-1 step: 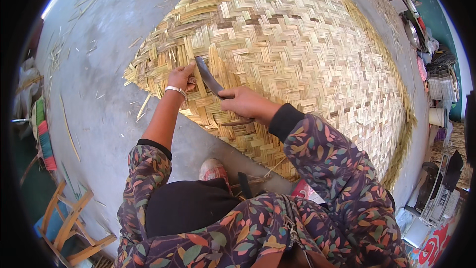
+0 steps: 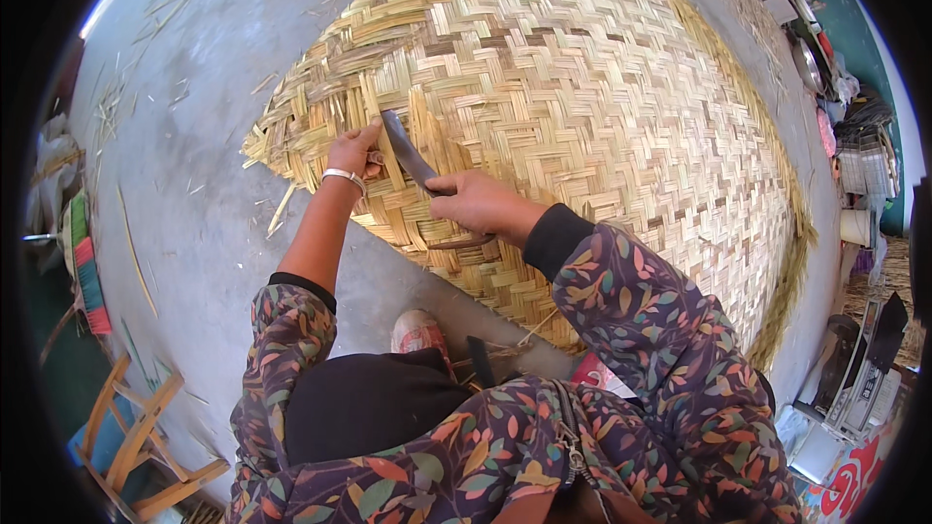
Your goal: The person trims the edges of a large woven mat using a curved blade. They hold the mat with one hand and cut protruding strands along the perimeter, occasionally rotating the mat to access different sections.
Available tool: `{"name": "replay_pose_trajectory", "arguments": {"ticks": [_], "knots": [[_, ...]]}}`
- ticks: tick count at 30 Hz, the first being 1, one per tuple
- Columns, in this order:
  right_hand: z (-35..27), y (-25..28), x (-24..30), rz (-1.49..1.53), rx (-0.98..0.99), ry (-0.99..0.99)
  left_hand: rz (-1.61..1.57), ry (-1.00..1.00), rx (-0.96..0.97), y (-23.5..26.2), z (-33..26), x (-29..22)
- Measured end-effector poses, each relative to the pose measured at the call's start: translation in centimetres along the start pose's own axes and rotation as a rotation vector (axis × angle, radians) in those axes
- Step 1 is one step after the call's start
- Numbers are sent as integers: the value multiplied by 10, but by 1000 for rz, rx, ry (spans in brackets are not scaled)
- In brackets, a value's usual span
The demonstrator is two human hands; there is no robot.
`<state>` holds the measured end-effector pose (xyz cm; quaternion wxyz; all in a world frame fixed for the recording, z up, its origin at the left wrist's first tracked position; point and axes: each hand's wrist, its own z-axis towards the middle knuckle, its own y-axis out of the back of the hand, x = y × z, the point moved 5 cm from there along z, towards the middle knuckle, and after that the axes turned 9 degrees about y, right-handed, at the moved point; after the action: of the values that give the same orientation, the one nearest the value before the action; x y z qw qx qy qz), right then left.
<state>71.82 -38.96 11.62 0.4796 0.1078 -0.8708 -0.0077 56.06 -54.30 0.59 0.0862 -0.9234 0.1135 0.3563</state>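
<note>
A large woven mat [image 2: 602, 126] of pale, flat split strips lies on the floor, its near-left corner in front of me. My left hand [image 2: 356, 151] is closed at that corner, pinching a loose upright strip [image 2: 370, 97] between thumb and fingers. In my right hand [image 2: 476, 202] is a curved knife [image 2: 408, 150], its dark blade pointing away from me and up to the left. The blade lies over the mat beside my left fingers, close to the strip. Part of its brown handle shows below my right hand; the rest is hidden by the fingers.
Loose straw bits are scattered over the grey floor [image 2: 209, 68]. A wooden stool [image 2: 146, 427] stands at lower left, below a broom with coloured bristles [image 2: 89, 277]. Along the right wall are household items and a grey machine-like object [image 2: 864, 378]. My shoe [image 2: 419, 332] is near the mat's edge.
My right hand and the knife handle have shifted very slightly. Everything else looks the same.
</note>
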Motion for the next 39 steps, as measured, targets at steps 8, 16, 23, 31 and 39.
{"name": "replay_pose_trajectory", "arguments": {"ticks": [8, 16, 23, 31, 39], "knots": [[12, -23, -27, -437, -243, 158, -118, 161, 32, -5, -15, 8], [19, -32, -23, -509, -230, 101, 159, 129, -185, -12, 14, -3], [17, -31, -16, -573, -224, 138, 985, -373, -302, -10, -23, -17], [-80, -3, -28, -381, 7, 106, 1060, -439, -376, -4, -6, 0], [-121, 11, 12, 376, 304, -92, 188, -21, 274, -25, 16, 14]]}}
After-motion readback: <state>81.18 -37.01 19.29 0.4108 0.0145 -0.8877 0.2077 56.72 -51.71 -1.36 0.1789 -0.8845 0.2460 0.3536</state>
